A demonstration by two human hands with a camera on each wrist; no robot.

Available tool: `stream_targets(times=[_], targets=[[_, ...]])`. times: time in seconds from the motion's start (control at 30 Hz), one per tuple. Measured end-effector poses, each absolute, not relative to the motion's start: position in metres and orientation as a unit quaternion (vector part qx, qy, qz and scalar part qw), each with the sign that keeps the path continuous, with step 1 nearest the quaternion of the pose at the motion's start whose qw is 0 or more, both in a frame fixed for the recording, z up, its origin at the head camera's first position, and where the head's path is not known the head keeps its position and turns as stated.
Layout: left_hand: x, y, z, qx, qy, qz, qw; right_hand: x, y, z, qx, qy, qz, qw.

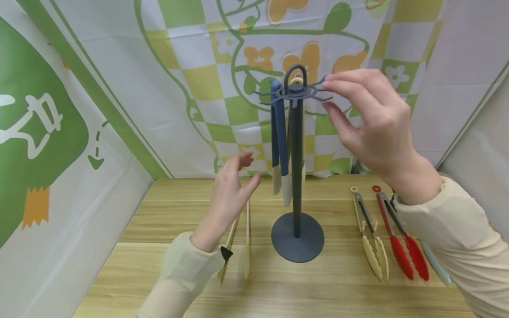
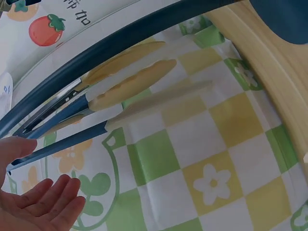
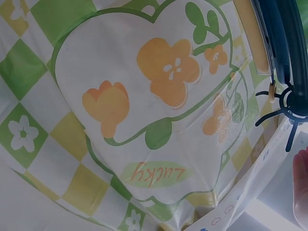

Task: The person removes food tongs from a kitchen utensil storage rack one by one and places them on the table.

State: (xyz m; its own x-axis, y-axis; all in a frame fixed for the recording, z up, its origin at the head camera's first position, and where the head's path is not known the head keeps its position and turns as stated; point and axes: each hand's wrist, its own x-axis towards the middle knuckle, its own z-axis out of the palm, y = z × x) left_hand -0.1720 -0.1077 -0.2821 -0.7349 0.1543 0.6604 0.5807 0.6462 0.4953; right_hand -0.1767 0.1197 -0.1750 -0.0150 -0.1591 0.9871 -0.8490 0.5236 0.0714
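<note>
A dark utensil stand (image 1: 297,176) with hooks around its top stands upright on a round base. Blue-handled tongs (image 1: 281,137) with cream tips hang from it on the left. Behind the pole, cream-tipped tongs (image 2: 134,82) hang too, partly hidden. My right hand (image 1: 371,110) is at the right-hand hooks, thumb and fingers spread apart; whether the fingertips touch a hook I cannot tell. Left of the hanging blue tongs, my left hand (image 1: 232,190) is held in the air, fingers relaxed and holding nothing. Below it, cream tongs (image 1: 247,247) lie on the table, partly covered by the arm.
On the right of the wooden table (image 1: 334,291) lie cream tongs (image 1: 371,247) and red tongs (image 1: 403,251). A pale blue utensil (image 1: 435,263) is mostly hidden by my right sleeve. A patterned cloth (image 1: 199,88) hangs behind the table.
</note>
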Motion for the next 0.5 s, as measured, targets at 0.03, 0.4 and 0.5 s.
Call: stream_targets(times=[0.03,0.4,0.5], targets=[[-0.173,-0.106,-0.283,-0.218,-0.853,-0.374,0.293,-0.177,0.119,-0.175,0.390,-0.646,0.296,0.585],[-0.186,-0.094,-0.289,-0.186,-0.824,-0.484,0.228,-0.173,0.113,-0.175,0.400,-0.632,0.301,0.592],[-0.190,-0.090,-0.291,-0.176,-0.821,-0.499,0.216,-0.172,0.112,-0.175,0.404,-0.629,0.300,0.592]])
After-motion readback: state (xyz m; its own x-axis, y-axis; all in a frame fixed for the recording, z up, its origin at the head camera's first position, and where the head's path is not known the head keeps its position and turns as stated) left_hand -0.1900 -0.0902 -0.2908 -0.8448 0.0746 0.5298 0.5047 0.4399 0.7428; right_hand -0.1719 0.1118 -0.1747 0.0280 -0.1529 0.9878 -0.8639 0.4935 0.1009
